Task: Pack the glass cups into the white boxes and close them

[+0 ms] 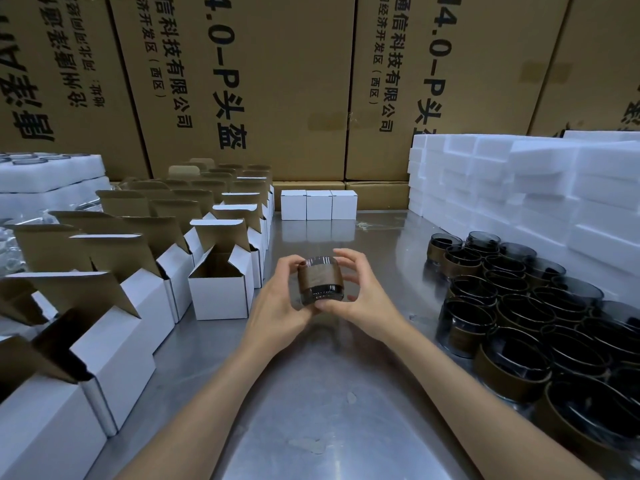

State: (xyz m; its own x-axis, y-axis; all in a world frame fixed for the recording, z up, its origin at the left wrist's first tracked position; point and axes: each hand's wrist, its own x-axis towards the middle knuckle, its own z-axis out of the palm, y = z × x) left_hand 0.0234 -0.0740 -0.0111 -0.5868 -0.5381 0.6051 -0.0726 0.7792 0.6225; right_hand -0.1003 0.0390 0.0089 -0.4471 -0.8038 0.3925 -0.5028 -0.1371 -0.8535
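Brown cartons (242, 81) wall the far side. Steel surface (311, 393) below. Foam blocks (519, 188) stacked far right. Open white boxes (145, 258) in rows, left; three closed boxes (319, 204) far centre. Banded glass cups (526, 317) crowd right. Centre, above surface: left hand (277, 306) and right hand (356, 296), fingers curled around one glass cup (320, 280).

The glass cup (320, 279) between the hands is smoky dark with a brown band. Left of the left hand (281, 299), boxes (221, 289) are white outside, brown inside. Beyond, tan cartons (263, 81) carry black lettering; the worktop (311, 393) is silvery grey.
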